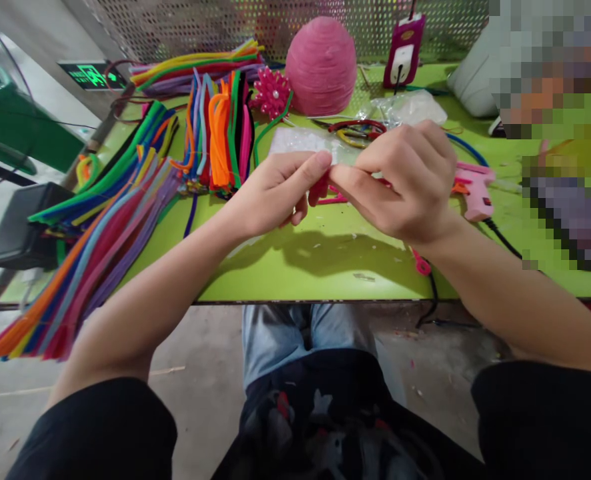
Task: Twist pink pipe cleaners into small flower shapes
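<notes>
Above the green table (pixel 295 273), my left hand (pixel 280 193) and my right hand (pixel 405 183) meet fingertip to fingertip. The left thumb presses against the bent fingers in a pinch. Curled into a loose fist, the right hand points its thumb and forefinger at the left. Whatever lies in the two grips is hidden by the fingers. Bits of pink show behind and under them. A pink curled piece (pixel 422 265) shows below my right wrist; whether it joins anything in the hand cannot be seen. Behind the hands lies a clear plastic bag (pixel 305 143).
Bundles of coloured pipe cleaners (pixel 220 133) fill the left side, some overhanging the edge (pixel 90 267). At the back are a pink wrapped dome (pixel 321 67), a pink beaded flower (pixel 272 93), pliers (pixel 358 130) and a power socket (pixel 403 53). A pink glue gun (pixel 475 190) lies right.
</notes>
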Demonstrator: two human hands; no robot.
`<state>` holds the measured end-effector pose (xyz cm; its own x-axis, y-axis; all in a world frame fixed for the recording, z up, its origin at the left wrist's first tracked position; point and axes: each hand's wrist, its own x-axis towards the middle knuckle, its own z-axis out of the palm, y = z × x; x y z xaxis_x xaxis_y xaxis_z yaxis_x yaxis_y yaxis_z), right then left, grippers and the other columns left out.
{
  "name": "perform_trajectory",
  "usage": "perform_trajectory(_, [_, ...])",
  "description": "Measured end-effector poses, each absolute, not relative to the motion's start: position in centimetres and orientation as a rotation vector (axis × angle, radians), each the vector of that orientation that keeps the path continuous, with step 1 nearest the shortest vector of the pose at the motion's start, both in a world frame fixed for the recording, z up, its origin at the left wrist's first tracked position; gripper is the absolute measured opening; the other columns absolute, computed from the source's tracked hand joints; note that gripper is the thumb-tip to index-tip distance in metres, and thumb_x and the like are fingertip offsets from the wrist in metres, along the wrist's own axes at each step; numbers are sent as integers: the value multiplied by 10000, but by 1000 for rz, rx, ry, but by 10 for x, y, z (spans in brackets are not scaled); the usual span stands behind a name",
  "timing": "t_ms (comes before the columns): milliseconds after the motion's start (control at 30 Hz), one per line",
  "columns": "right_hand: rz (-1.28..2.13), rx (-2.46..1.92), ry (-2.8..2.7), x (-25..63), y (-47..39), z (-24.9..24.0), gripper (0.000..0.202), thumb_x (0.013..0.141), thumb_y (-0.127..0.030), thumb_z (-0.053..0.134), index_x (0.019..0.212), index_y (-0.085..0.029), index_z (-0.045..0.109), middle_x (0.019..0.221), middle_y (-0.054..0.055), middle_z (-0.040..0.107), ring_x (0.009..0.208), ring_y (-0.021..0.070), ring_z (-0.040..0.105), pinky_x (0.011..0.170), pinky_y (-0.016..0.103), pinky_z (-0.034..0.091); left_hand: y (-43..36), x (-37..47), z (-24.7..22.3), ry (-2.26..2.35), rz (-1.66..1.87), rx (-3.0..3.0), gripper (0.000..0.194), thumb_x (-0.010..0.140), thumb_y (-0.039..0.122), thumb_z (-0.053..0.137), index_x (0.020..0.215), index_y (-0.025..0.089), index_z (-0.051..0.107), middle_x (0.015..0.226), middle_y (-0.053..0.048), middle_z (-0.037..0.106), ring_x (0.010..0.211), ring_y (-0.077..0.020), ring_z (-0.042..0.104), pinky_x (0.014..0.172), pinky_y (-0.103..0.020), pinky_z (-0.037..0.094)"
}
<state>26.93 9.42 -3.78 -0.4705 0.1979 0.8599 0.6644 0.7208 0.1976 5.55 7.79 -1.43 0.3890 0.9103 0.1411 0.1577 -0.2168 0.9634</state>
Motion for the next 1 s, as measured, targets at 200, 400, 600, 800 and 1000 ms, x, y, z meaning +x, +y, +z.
perform_trajectory(200, [-504, -779, -2219, 271, 96, -37, 343, 1181, -376, 456, 1066, -248, 754, 1030, 43, 809, 849, 188, 694, 801, 408, 443, 77, 61, -14, 1109, 857, 1513, 386, 1158, 330, 442, 795, 206, 482, 627, 49, 467, 434, -47, 502, 418, -176, 325])
perform_trajectory(400, [-424, -881, -2284, 269, 92, -31, 385, 1186, -395, 424, 1039, -237, 743, 1033, 78, 794, 862, 216, 704, 797, 405, 499, 81, 61, -19, 1104, 906, 1410, 363, 1151, 300, 434, 797, 221, 461, 659, 31, 429, 511, -82, 521, 416, -199, 327])
perform_trajectory(600, [-66, -870, -2163, 261, 89, -35, 363, 1171, -439, 483, 995, -229, 720, 961, 76, 769, 867, 216, 712, 813, 387, 570, 83, 58, -36, 965, 1067, 1608, 381, 1146, 479, 512, 857, 233, 486, 732, 21, 443, 585, -90, 436, 529, -259, 347])
perform_trajectory(800, [894, -714, -1910, 253, 87, -37, 286, 1072, -489, 705, 941, -234, 721, 803, -1, 727, 669, 141, 627, 617, 302, 537, 92, 46, -44, 850, 1276, 2030, 474, 1060, 700, 563, 965, 239, 616, 969, -61, 603, 862, -187, 617, 802, -344, 528])
perform_trajectory(1000, [748, -771, -1781, 253, 92, -39, 187, 979, -406, 815, 898, -239, 791, 845, 5, 692, 761, 160, 591, 692, 329, 512, 88, 47, -33, 896, 1220, 1870, 501, 1034, 748, 578, 1053, 255, 668, 740, 9, 540, 642, -137, 616, 572, -261, 486])
